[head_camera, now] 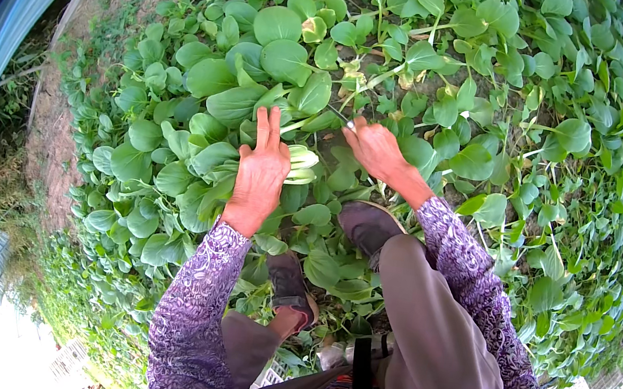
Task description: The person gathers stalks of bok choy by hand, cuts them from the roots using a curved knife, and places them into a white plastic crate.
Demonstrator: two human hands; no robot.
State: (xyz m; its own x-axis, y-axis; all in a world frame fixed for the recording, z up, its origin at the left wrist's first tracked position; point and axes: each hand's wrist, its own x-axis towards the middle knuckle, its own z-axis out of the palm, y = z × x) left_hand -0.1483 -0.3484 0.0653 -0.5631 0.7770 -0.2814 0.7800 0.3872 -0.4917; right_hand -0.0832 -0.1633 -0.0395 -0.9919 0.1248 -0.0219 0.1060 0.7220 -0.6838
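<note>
My left hand (262,173) is over a bunch of bok choy, its palm side hidden. Pale stem bases (302,166) stick out to the right of the hand, and green leaves (212,159) spread to its left. Two of its fingers point forward against the leaves of a bok choy plant (237,103). My right hand (375,147) grips a small knife (339,116), most of its handle covered by the fingers. The thin blade points up and left toward the base of that plant, close to the soil.
Leafy bok choy plants (471,160) surround me, some with yellowed leaves (314,29). My shoes (367,226) stand among them. A bare soil strip (51,152) and plastic sheeting (9,27) run along the left. Part of a white crate (274,373) shows beneath me.
</note>
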